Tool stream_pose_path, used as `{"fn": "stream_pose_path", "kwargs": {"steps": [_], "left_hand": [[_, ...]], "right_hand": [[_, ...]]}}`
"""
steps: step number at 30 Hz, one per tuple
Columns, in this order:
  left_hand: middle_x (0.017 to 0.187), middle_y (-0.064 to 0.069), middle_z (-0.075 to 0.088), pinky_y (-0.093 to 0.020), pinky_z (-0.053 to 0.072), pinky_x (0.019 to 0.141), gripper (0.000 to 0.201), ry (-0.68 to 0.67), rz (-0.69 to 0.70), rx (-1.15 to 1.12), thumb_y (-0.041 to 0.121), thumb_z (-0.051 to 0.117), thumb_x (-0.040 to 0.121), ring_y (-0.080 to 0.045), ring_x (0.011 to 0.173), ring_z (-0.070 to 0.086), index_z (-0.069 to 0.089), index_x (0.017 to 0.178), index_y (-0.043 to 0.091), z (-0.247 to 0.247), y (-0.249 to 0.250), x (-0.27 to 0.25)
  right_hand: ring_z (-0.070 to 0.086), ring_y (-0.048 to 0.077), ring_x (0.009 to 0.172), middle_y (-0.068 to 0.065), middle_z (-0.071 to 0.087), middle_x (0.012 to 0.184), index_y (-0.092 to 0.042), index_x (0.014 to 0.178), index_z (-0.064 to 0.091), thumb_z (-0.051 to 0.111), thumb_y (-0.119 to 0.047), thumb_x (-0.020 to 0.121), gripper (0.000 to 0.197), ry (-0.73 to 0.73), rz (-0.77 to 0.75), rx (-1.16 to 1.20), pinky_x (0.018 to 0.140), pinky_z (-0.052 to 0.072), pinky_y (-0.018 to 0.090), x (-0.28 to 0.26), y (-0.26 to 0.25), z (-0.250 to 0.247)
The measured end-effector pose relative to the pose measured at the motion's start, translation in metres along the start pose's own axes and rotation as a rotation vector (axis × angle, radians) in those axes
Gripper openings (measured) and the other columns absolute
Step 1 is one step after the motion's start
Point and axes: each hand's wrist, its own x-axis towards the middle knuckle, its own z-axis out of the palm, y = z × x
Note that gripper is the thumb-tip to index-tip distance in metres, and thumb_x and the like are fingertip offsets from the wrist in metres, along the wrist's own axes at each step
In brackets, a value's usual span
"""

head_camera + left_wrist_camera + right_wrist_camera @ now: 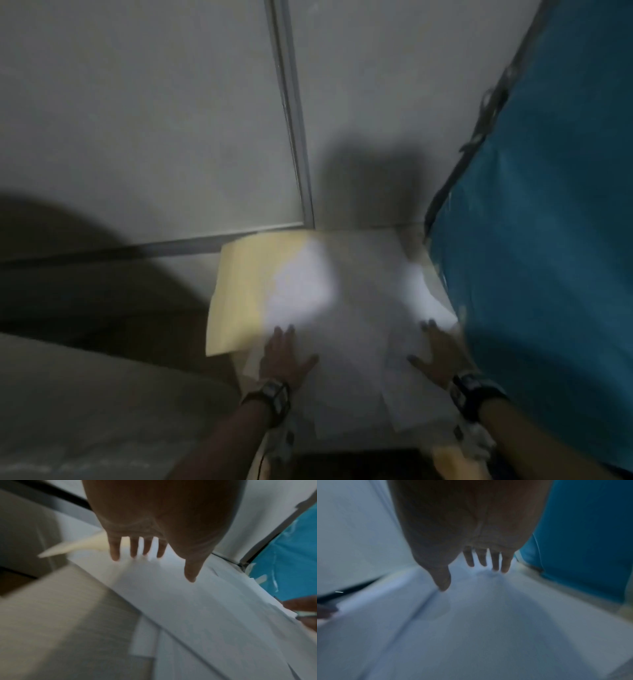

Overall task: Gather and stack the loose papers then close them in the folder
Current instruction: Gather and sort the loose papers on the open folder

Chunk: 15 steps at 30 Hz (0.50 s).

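1. A grey floor (85, 394) fills the left of the head view, with a broad dark shadow across it and a pale wall (137, 120) above.
2. The cream folder (239, 291) lies open at the foot of that wall, its left flap bare and slightly raised at the near corner (the left wrist view shows that flap as a thin pale wedge (72, 547)).
3. The left hand (286, 356) lies palm down on the white loose papers (342, 342), at their left side just by the folder's near edge. Its fingers (115, 551) are straight and spread, holding nothing, with the thumb out to the right.
4. The papers are fanned and overlapping between the two hands, spreading over the folder's right half; the blur hides how many sheets there are.
5. The right hand (440, 353) lies flat on the right part of the papers, its fingers (505, 563) straight and slightly apart, thumb pointing toward the left hand, gripping nothing.
6. A blue sheet (548, 240) stands just beside the right hand, along the papers' right edge.
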Motion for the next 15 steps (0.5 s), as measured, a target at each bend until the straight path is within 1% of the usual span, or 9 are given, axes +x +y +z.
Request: {"fn": "stream_pose_path", "kwargs": {"steps": [1, 3, 5, 7, 9, 10, 12, 14, 15], "left_hand": [[0.184, -0.003, -0.003, -0.055, 0.023, 0.133, 0.116, -0.013, -0.030, 0.002, 0.089, 0.056, 0.086, -0.033, 0.170, 0.005, 0.004, 0.175, 0.034, -0.001, 0.009, 0.007], [0.183, -0.001, -0.017, -0.063, 0.011, 0.132, 0.120, -0.010, -0.022, 0.039, 0.093, 0.055, 0.082, -0.038, 0.169, -0.008, -0.004, 0.173, 0.042, 0.015, 0.024, 0.014], [0.180, 0.001, -0.028, -0.070, 0.001, 0.129, 0.126, -0.050, 0.006, 0.150, 0.097, 0.056, 0.077, -0.044, 0.167, -0.019, -0.014, 0.170, 0.047, 0.034, 0.028, 0.015], [0.179, 0.003, -0.032, -0.074, -0.004, 0.127, 0.128, -0.068, 0.093, 0.179, 0.095, 0.061, 0.075, -0.047, 0.164, -0.024, -0.017, 0.168, 0.052, 0.037, 0.030, 0.026], [0.180, 0.005, -0.028, -0.074, -0.006, 0.127, 0.128, -0.128, 0.251, 0.226, 0.089, 0.068, 0.076, -0.047, 0.164, -0.025, -0.014, 0.168, 0.053, 0.034, 0.031, 0.036], [0.181, 0.006, -0.024, -0.074, -0.006, 0.128, 0.125, -0.166, 0.332, 0.265, 0.084, 0.070, 0.079, -0.047, 0.164, -0.024, -0.012, 0.168, 0.053, 0.029, 0.031, 0.041], [0.182, 0.008, -0.016, -0.073, -0.001, 0.130, 0.113, -0.195, 0.509, 0.392, 0.073, 0.070, 0.088, -0.043, 0.167, -0.016, -0.011, 0.165, 0.054, 0.016, 0.031, 0.052], [0.184, 0.004, -0.004, -0.069, 0.009, 0.131, 0.101, -0.028, 0.603, 0.417, 0.063, 0.069, 0.095, -0.038, 0.170, 0.000, -0.002, 0.167, 0.053, 0.006, 0.029, 0.055], [0.184, 0.000, 0.006, -0.066, 0.018, 0.131, 0.096, 0.161, 0.552, 0.313, 0.061, 0.070, 0.096, -0.037, 0.169, 0.013, 0.011, 0.170, 0.050, 0.004, 0.028, 0.050]], "right_hand": [[0.011, 0.030, 0.158, 0.007, -0.002, 0.172, -0.018, 0.164, 0.008, 0.055, -0.074, 0.086, 0.107, -0.073, 0.050, -0.026, 0.126, 0.013, 0.040, 0.003, -0.001, 0.000], [0.001, 0.035, 0.158, 0.006, -0.011, 0.171, -0.019, 0.164, 0.001, 0.053, -0.077, 0.084, 0.112, -0.012, 0.068, -0.043, 0.127, 0.009, 0.048, 0.011, 0.003, 0.024], [-0.002, 0.035, 0.158, 0.002, -0.012, 0.172, -0.024, 0.164, -0.002, 0.041, -0.088, 0.078, 0.116, 0.002, 0.078, -0.029, 0.126, 0.004, 0.053, 0.013, -0.001, 0.040], [0.002, 0.035, 0.157, -0.003, -0.009, 0.172, -0.032, 0.163, 0.000, 0.038, -0.089, 0.075, 0.112, 0.013, 0.038, 0.002, 0.125, 0.002, 0.055, 0.017, -0.009, 0.050], [0.015, 0.035, 0.155, -0.003, 0.002, 0.172, -0.034, 0.162, 0.014, 0.049, -0.076, 0.080, 0.099, 0.024, -0.048, 0.085, 0.124, 0.011, 0.057, 0.021, -0.017, 0.047], [0.024, 0.035, 0.152, 0.000, 0.014, 0.171, -0.031, 0.160, 0.025, 0.053, -0.065, 0.083, 0.088, 0.102, -0.035, 0.154, 0.123, 0.016, 0.056, 0.022, -0.017, 0.044], [0.044, 0.038, 0.136, 0.009, 0.044, 0.154, -0.024, 0.146, 0.047, 0.055, -0.053, 0.083, 0.069, 0.303, 0.152, 0.317, 0.117, 0.029, 0.051, 0.017, -0.014, 0.032], [0.052, 0.038, 0.122, 0.010, 0.053, 0.134, -0.021, 0.132, 0.051, 0.060, -0.062, 0.077, 0.069, 0.349, 0.309, 0.389, 0.106, 0.043, 0.052, 0.016, -0.008, 0.022], [0.051, 0.036, 0.121, 0.009, 0.052, 0.132, -0.019, 0.130, 0.050, 0.066, -0.067, 0.072, 0.077, 0.293, 0.342, 0.369, 0.103, 0.046, 0.051, 0.014, -0.009, 0.019]]}}
